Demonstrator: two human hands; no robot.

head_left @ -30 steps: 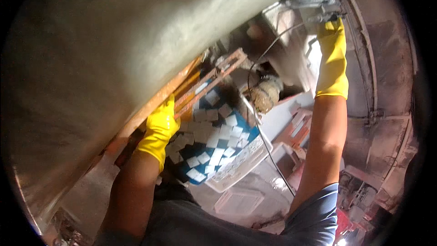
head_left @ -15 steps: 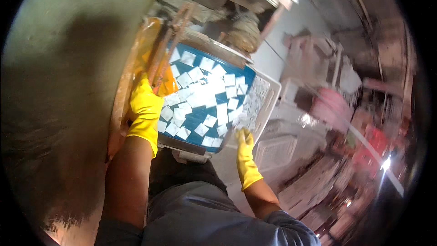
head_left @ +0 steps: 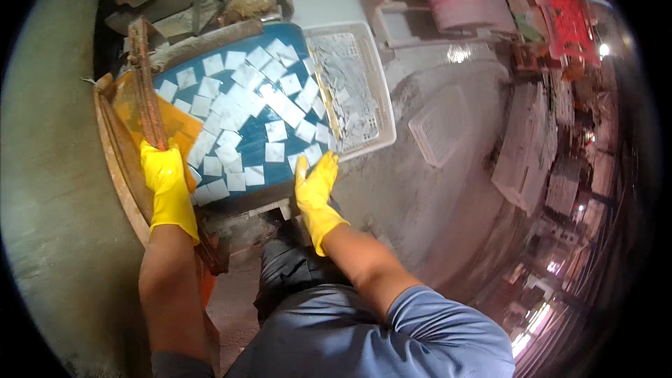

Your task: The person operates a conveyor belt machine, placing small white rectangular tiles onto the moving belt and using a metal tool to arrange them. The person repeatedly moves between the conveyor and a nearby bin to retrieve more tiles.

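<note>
Many pale tiles [head_left: 275, 131] dot a blue surface [head_left: 253, 150]

Yellow-gloved, the left hand [head_left: 165, 178] is clamped on a rusty bar [head_left: 146, 94] at the surface's left side. The right hand [head_left: 318, 192], thumb and fingers apart, is by the near right edge, just beside the tiles. A white basket [head_left: 382, 91] adjoins on the right. Farther right, a pale crate [head_left: 437, 126] lies on the grey floor [head_left: 413, 203]; a pink tub [head_left: 463, 8] stands far right.

A blue-topped bench [head_left: 253, 141] stands left of the frame's centre. White square pieces [head_left: 234, 110] lie scattered across it, some overlapping.
</note>
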